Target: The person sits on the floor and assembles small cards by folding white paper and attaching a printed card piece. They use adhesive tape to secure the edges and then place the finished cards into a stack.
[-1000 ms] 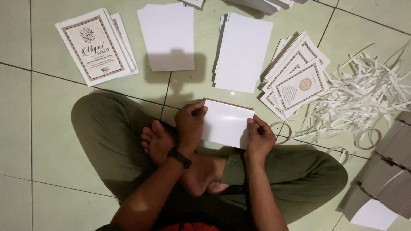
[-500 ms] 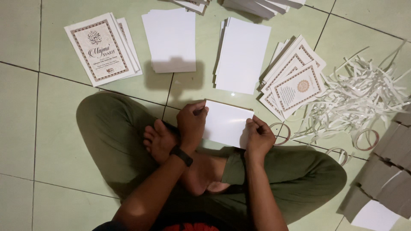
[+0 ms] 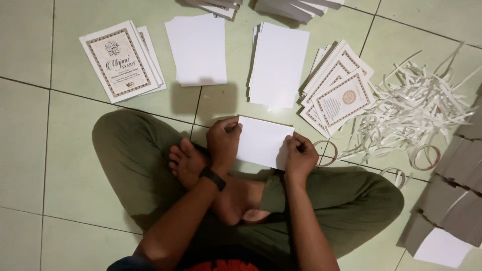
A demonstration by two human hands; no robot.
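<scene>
I judge the white sheet bundle light and bendy (edges crease easily), both hands pinching its opposite ends.

White sheet, pale green floor tiles (olive trousers), ornate-bordered cream covers.

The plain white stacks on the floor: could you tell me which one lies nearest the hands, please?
The right-hand white stack, directly beyond the held white sheets; the other white stack lies farther left.

Both hands w/ white sheet
</scene>
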